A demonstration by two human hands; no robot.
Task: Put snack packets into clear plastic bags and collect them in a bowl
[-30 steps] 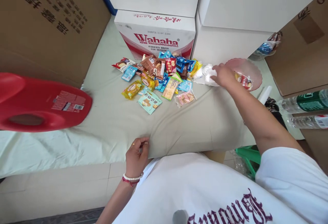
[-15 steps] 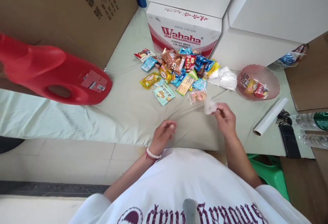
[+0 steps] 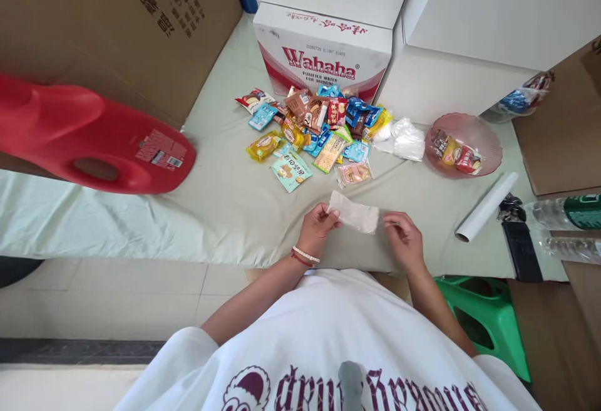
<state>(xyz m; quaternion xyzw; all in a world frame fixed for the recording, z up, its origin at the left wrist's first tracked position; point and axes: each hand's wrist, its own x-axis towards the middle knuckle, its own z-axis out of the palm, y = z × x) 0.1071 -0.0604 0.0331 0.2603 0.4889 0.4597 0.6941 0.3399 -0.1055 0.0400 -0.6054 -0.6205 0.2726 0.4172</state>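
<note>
My left hand pinches one end of a small translucent plastic bag, held flat just above the table's front part. Close to the bag's other end is my right hand, fingers curled with the tips together; a narrow gap seems to separate them from the bag. Beyond the bag lies a heap of wrapped snacks, with a pink-wrapped biscuit and a mint-green packet nearest to my hands. A stack of clear plastic bags sits to the right of the heap.
A pink glass bowl with a few snack packets stands on the right. Near it are a white roll, a black phone and plastic bottles. A Wahaha carton backs the heap; a red jug is at left.
The plastic bag, crumpled in my right hand before, is now spread out and gripped by my left hand. My left hand has moved up and right to it. The view has shifted slightly.
</note>
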